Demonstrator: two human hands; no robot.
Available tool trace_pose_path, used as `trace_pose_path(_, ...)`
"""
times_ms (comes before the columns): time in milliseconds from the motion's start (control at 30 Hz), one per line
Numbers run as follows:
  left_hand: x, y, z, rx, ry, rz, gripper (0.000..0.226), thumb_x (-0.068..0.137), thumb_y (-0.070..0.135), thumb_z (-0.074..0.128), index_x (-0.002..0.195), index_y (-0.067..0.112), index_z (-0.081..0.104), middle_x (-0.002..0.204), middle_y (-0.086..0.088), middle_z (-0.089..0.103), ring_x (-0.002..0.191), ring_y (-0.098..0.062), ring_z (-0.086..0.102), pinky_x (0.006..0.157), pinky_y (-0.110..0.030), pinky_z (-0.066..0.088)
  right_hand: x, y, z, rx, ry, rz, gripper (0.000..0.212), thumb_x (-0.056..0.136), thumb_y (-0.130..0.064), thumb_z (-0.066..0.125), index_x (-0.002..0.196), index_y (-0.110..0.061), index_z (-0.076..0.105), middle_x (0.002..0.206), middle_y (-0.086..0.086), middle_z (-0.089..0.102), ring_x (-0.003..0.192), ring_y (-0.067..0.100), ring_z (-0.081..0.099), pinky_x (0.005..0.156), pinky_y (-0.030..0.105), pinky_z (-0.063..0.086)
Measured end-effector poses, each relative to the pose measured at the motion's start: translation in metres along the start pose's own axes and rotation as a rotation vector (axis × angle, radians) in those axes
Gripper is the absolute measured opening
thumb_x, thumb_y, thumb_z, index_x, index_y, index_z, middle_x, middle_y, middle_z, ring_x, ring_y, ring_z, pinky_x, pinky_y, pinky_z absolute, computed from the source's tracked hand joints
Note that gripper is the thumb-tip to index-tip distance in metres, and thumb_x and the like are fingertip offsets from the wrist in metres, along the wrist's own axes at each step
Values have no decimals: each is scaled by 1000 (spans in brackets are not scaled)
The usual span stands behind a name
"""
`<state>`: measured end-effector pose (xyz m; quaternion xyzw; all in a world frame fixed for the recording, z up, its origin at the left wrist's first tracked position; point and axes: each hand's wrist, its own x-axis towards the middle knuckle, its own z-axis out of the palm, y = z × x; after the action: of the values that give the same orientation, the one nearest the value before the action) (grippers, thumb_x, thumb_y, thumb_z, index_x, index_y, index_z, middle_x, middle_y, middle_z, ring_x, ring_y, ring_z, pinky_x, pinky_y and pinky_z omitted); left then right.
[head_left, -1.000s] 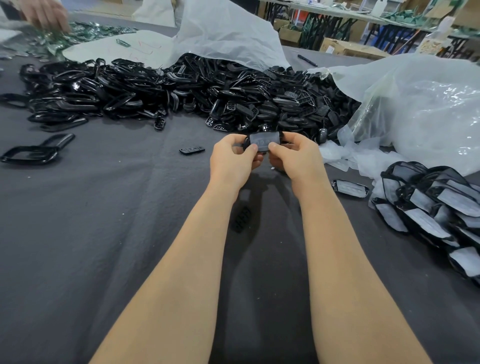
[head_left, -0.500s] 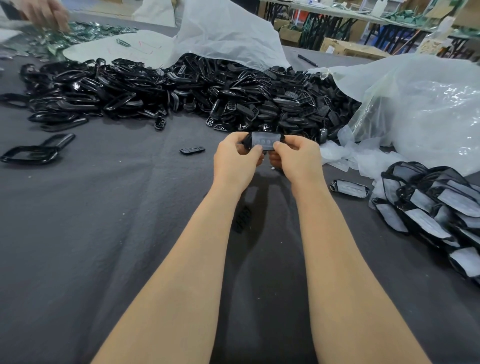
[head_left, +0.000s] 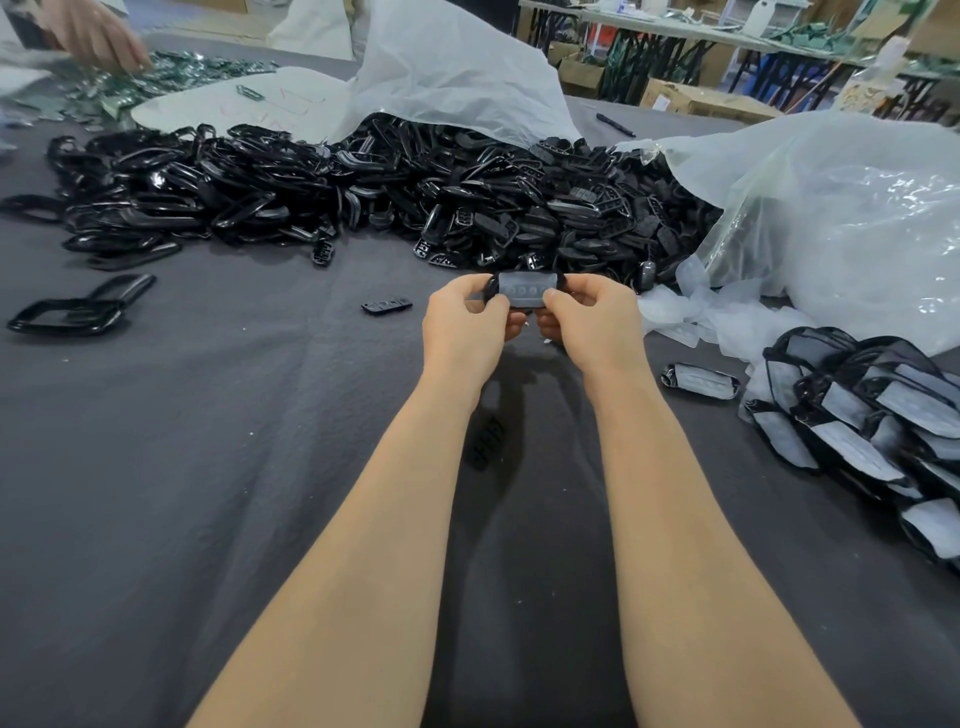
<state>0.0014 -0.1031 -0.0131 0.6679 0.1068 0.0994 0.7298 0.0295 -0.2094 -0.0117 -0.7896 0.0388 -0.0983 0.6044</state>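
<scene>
Head view: left hand and right hand pinch a black shell, seating its grey pad; next, likely the finished stack at right.

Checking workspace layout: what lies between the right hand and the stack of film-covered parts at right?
Head view: a single film-covered part lies on the grey cloth between the right hand and the stack, with clear film scraps behind it.

A factory assembly workshop: a heap of identical black plastic shells fills the upper frame, with trestle worktables and cardboard boxes at upper right.
</scene>
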Motion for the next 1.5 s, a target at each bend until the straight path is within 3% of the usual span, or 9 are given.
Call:
trace_pose_path(267,-7,12,20,154,-7,92,22,94,14,59,79,29,55,71,1,64,82,-24,68,87,-45,55,-8,-17,-29,-47,68,-15,14,88,-9,59,101,-16,57,87,8,68,78,21,67,82,41,57)
trace_pose_path(400,-16,35,63,172,-121,155,24,93,11,60,76,27,52,67,3,62,74,-19,65,85,-44,56,-18,-26,-71,-73,289,-83,9,89,-18,61,95,-21,54,90,6,67,86,25,67,86,46,53)
trace_pose_path(500,-34,43,107,180,-221,164,20,91,12,62,78,22,52,75,-3,66,78,-23,67,84,-43,56,-25,-25,-116,-171,481,-101,11,89,-21,62,99,-17,58,87,-1,63,89,21,64,87,34,50)
trace_pose_path(633,-63,38,165,275,-318,242,10,92,18,62,95,11,58,91,-3,67,87,-21,65,74,-29,52,-38,-11,-174,-311,675,-42,22,90,-22,61,109,-11,58,72,-12,51,80,12,53,64,15,30)
trace_pose_path(700,-74,31,189,367,-335,299,11,93,22,60,97,13,56,91,1,62,87,-17,58,67,-24,40,-45,-2,-193,-369,736,3,24,90,-22,60,111,-11,55,76,-8,54,81,15,54,65,17,29)
trace_pose_path(833,-86,12,222,571,-366,317,15,95,26,56,104,14,56,103,-3,64,95,-22,58,75,-30,39,-52,16,-214,-543,794,145,23,92,-28,56,110,-15,54,98,0,63,106,27,54,90,37,37)
trace_pose_path(1100,-83,-8,235,843,-285,388,25,94,35,54,113,20,61,120,-4,57,117,-27,48,90,-39,29,-44,23,-217,-678,809,239,24,90,-23,57,114,-22,57,121,3,57,117,27,45,94,39,32)
trace_pose_path(1333,-67,9,213,512,-317,275,21,93,33,56,107,19,62,111,-1,62,107,-21,56,96,-40,41,-45,-4,-191,-524,931,-28,13,88,-21,58,100,-22,62,96,-7,53,101,20,49,88,32,32)
trace_pose_path(1500,-33,33,147,259,-131,252,6,93,17,55,93,16,61,84,7,60,87,-14,58,78,-22,44,-31,-25,-120,-277,622,-169,7,87,-12,57,92,-13,62,83,-4,60,85,16,58,72,19,36)
